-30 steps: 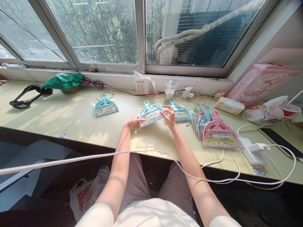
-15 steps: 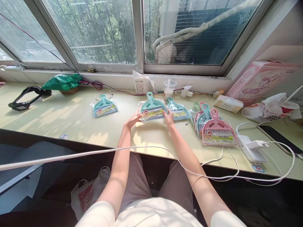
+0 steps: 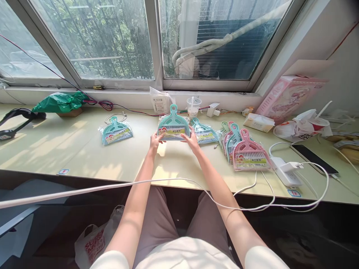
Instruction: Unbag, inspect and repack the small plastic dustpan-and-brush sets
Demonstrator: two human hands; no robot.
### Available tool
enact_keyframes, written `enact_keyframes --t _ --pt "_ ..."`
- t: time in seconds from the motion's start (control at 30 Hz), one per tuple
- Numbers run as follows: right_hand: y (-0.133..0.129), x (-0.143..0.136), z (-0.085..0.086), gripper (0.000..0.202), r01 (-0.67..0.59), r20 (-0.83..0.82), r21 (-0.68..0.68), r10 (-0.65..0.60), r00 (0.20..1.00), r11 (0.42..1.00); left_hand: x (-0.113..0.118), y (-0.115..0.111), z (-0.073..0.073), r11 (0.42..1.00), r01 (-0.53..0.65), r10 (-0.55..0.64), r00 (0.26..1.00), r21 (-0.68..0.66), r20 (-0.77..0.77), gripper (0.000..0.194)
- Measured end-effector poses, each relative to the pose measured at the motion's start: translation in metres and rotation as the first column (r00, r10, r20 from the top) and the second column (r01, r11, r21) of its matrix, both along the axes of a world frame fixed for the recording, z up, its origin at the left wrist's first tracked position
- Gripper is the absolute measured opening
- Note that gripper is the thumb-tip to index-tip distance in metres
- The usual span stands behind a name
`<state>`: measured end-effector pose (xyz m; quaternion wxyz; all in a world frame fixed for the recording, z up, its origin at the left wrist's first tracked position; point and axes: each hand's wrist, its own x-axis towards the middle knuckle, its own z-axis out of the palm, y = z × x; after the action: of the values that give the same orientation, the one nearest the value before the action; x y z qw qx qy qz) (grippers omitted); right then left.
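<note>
Between my two hands is a teal dustpan set (image 3: 174, 125) in clear wrapping, its handle pointing toward the window. My left hand (image 3: 156, 141) grips its lower left corner, and my right hand (image 3: 192, 139) grips the lower right corner. Just right of it, a second teal set (image 3: 204, 132) lies on the table. Another teal set (image 3: 116, 131) rests further left, by a coiled white cable. On the right, a pink set (image 3: 249, 155) lies in front of an overlapping group of teal, pink and green sets (image 3: 231, 140).
Along the back of the table (image 3: 84, 149) stand a white packet (image 3: 159, 101), a plastic cup (image 3: 193, 106) and a green bag (image 3: 60, 102). A power strip (image 3: 284, 172) and a phone (image 3: 314, 160) lie at right. A white cable (image 3: 92, 189) crosses in front over my forearms.
The held teal set has tilted more upright and sits slightly farther from the neighbouring teal set, with both hands still on it. The camera view has shifted to the right.
</note>
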<state>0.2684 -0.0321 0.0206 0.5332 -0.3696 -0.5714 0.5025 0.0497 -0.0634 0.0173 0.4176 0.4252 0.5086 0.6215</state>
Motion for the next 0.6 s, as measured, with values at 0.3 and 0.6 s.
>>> enact_keyframes --t 0.3,0.6 --pt "0.015 0.053 0.014 0.083 0.229 -0.136 -0.058 -0.235 0.963 0.972 0.027 -0.012 -0.003 0.955 0.270 -0.254 0.958 0.125 -0.132 0.086" --pt "-0.002 0.181 0.015 0.077 0.443 -0.221 -0.009 -0.434 0.874 0.897 0.141 0.010 -0.025 0.967 0.230 -0.137 0.827 0.107 -0.545 0.035"
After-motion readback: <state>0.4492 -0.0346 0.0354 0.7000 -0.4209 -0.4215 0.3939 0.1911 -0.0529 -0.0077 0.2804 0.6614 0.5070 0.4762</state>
